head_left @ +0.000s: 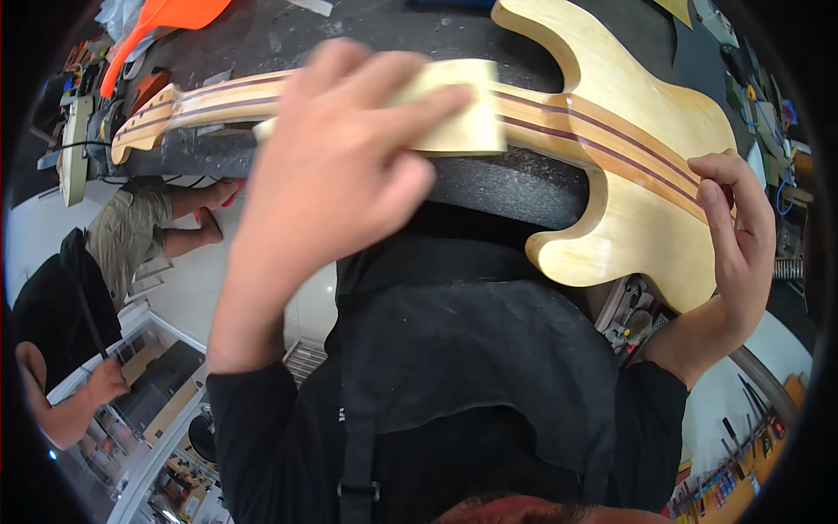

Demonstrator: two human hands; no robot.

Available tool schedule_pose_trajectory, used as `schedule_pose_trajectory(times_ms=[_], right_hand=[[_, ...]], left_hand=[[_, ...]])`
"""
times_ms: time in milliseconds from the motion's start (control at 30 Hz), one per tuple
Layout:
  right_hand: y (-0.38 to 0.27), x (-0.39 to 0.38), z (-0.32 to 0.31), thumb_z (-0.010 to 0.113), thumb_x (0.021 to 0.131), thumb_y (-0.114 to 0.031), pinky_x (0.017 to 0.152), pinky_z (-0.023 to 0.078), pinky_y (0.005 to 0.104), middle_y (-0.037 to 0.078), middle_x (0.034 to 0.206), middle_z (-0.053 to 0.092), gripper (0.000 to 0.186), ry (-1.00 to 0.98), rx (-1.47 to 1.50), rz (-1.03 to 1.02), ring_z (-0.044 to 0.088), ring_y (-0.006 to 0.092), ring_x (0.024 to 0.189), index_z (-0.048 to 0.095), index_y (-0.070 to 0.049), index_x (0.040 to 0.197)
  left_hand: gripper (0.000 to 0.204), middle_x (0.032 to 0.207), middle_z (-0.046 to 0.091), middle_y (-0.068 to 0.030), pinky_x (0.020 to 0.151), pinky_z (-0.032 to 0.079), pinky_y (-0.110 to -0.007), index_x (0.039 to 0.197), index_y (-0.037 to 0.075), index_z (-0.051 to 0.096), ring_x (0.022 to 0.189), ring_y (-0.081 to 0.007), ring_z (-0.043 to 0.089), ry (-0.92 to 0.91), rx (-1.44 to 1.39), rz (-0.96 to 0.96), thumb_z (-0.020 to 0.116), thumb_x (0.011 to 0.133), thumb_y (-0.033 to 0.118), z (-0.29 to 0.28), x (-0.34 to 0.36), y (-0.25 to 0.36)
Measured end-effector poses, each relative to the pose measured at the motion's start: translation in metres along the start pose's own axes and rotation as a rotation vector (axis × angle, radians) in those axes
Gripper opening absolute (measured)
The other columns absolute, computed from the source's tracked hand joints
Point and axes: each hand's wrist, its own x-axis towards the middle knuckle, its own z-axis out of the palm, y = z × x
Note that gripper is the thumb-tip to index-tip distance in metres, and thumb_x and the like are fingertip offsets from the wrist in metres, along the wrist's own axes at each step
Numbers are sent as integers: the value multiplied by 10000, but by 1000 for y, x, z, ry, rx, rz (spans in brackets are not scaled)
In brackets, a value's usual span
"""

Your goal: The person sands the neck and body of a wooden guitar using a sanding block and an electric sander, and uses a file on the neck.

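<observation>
An unstrung wooden electric guitar [646,113], a one-piece body and neck in pale wood with dark stripes, lies across the bench, its headstock at the left. Over the neck, my left hand [349,148] presses a pale yellow sheet [476,118] against the wood, index finger stretched along it. The sheet looks like folded sandpaper, though its surface is too smooth-looking to be sure. At the body's right end, my right hand [740,210] is curled round the edge, with fingertips on the top face. The left hand hides part of the neck and is slightly blurred.
The dark, dusty bench [279,39] carries an orange plastic tool [166,22] at the far left. Another person [65,297] is at the left beside a glass display case [157,419]. Hand tools [742,454] hang at the lower right. My black apron [471,349] is close to the bench edge.
</observation>
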Motion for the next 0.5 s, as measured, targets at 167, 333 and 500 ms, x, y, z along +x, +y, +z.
schedule_pose_trajectory(times_ms=[167,333,500], right_hand=[[7,-5,7,638,1044,-40,722,401,266,40,937,642,112,16,22,37,536,109,831,693,41,1098],[2,-2,3,637,1036,-33,724,408,272,46,939,649,113,-14,-13,-23,544,117,824,699,37,1100],[19,-11,-7,639,1036,-30,704,385,272,42,936,649,108,11,17,26,531,117,807,695,36,1099]], left_hand=[[556,1214,727,-180,1003,513,-468,1253,57,788,1085,-353,615,32,58,-66,549,755,116,-6,6,-5],[592,1307,697,-124,1000,495,-470,1291,118,786,1109,-332,607,54,17,81,638,719,123,24,31,47],[679,1371,696,-107,987,497,-469,1325,156,785,1076,-358,586,-99,86,205,643,663,117,-18,-11,4]])
